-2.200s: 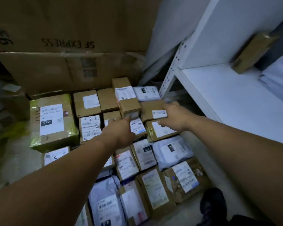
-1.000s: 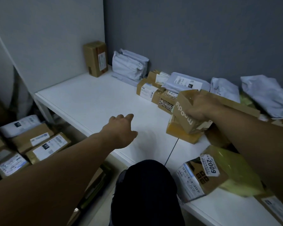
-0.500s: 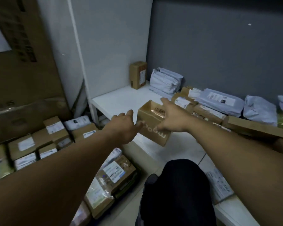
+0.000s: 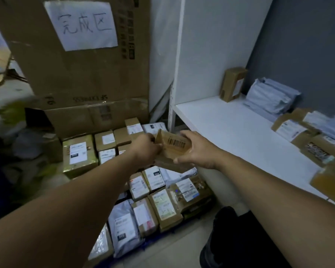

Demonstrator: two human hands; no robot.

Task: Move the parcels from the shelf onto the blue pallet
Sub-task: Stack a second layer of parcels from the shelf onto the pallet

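**Above the pallet stack, one carton between two hands**

Just left of the white shelf's (image 4: 230, 128) front corner, I see a small brown carton (image 4: 175, 151) held in the air over the parcels on the floor (image 4: 157, 192), touching none of them. Both hands are on it. The left hand (image 4: 146, 149) shows me its back; its fingers are curled in against the carton's left end, where a cardboard flap stands up, though the fingertips themselves are hidden from me. The right hand (image 4: 196, 149) wraps the opposite end, thumb laid over the far top edge and the fingers folded underneath along the near edge.

The carton's long axis runs across my view, from one hand to the other, its right end sitting slightly nearer to me. Its broad face with the printed barcode is turned up toward the camera, tilted a little, and the raised flap is at the left.

Below, labelled boxes and grey mailer bags lie packed side by side, and a thin strip of the blue pallet (image 4: 153, 239) shows under their near edge. Behind them stands a large cardboard box (image 4: 97, 78) bearing a handwritten paper sign (image 4: 81, 24). On the shelf, an upright brown box (image 4: 233, 85) stands in the back corner, grey mailers (image 4: 271, 97) beside it, and more cardboard parcels (image 4: 290, 129) lie along the wall to the right.
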